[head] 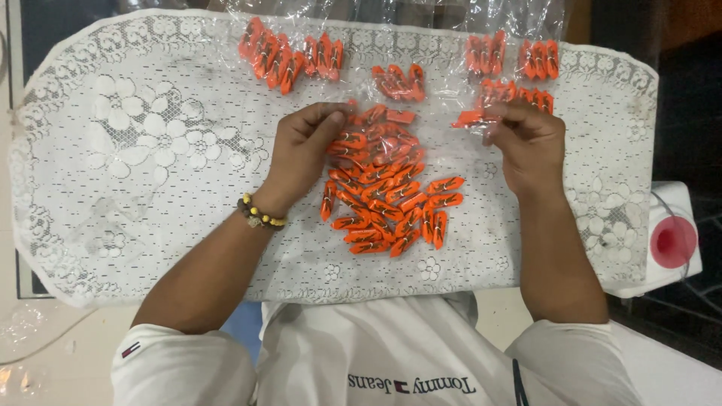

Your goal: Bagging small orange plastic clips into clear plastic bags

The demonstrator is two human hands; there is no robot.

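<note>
A heap of small orange clothes pegs (387, 188) lies in the middle of a table under a white lace cloth (150, 165). My left hand (301, 150) rests at the heap's upper left edge, its fingers closed on pegs there. My right hand (530, 139) is to the right of the heap and pinches a single orange peg (470, 118) together with a bit of clear plastic. A beaded bracelet (259, 213) is on my left wrist.
Clear plastic bags with small groups of orange pegs (289, 54) (398, 81) (511, 60) lie along the far edge of the table. A white device with a pink round part (673, 240) stands beyond the table's right end.
</note>
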